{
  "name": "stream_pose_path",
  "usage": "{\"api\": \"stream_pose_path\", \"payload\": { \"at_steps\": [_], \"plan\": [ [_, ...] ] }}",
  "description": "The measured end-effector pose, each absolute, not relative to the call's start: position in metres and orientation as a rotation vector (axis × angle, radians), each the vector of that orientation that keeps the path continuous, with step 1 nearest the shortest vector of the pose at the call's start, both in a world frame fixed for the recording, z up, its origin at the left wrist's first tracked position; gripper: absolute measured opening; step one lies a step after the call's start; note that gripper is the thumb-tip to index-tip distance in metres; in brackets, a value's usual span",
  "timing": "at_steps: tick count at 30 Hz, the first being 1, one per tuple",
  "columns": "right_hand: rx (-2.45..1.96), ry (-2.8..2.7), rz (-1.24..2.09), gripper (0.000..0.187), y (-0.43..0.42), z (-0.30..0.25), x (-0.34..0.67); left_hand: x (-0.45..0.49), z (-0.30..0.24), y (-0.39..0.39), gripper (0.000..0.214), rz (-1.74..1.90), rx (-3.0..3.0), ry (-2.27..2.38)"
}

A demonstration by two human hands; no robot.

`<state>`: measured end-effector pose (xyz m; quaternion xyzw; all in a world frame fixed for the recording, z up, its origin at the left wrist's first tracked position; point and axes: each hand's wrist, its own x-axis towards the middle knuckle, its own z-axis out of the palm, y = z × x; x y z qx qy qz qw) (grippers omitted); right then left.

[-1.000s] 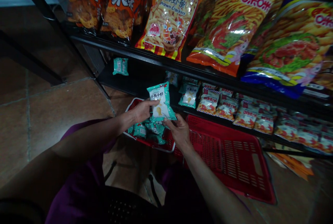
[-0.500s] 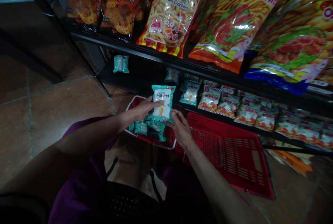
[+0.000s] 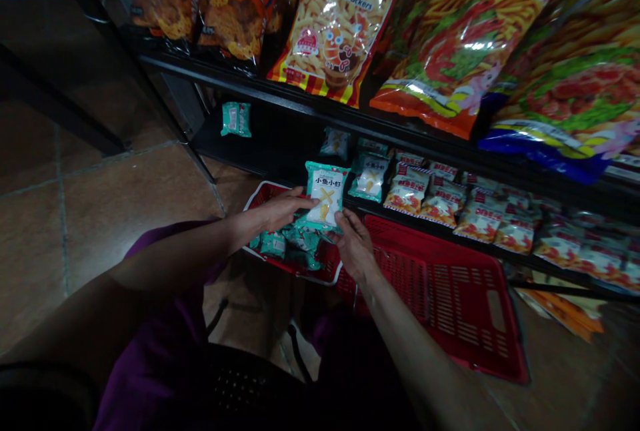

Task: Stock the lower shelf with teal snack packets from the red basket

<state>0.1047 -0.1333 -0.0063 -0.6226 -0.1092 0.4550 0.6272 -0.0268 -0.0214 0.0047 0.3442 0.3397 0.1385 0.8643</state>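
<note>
A small teal-and-white snack bag (image 3: 327,192) is held up in front of the lower shelf, its printed face turned toward me. My right hand (image 3: 355,241) pinches its lower right corner, thumb at the edge. From the left, my left hand (image 3: 283,211) grips the bag's left side, one digit lying across the front; its other fingers are partly hidden. Beneath the hands, a red basket (image 3: 260,194) with a pale rim contains several teal snack bags (image 3: 303,241).
On the lower shelf (image 3: 280,164) stand a lone teal bag (image 3: 236,119), more teal bags (image 3: 371,176) and rows of red-and-white snack bags (image 3: 407,189). Large cracker bags (image 3: 335,37) fill the shelf above. Another red basket (image 3: 450,304) lies at the right. A black shelf post (image 3: 150,84) rises at left.
Both hands have shifted the snack bag slightly to the right, toward the teal bags on the shelf. My left hand's digit now lies nearer the bag's left edge. The view has tilted slightly.
</note>
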Motion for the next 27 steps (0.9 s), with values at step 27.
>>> {"api": "stream_pose_path", "payload": {
  "at_steps": [27],
  "plan": [
    [-1.543, -0.229, 1.117, 0.055, -0.132, -0.013, 0.105, -0.020, -0.010, -0.035, 0.054, 0.326, 1.209, 0.924]
  ]
}}
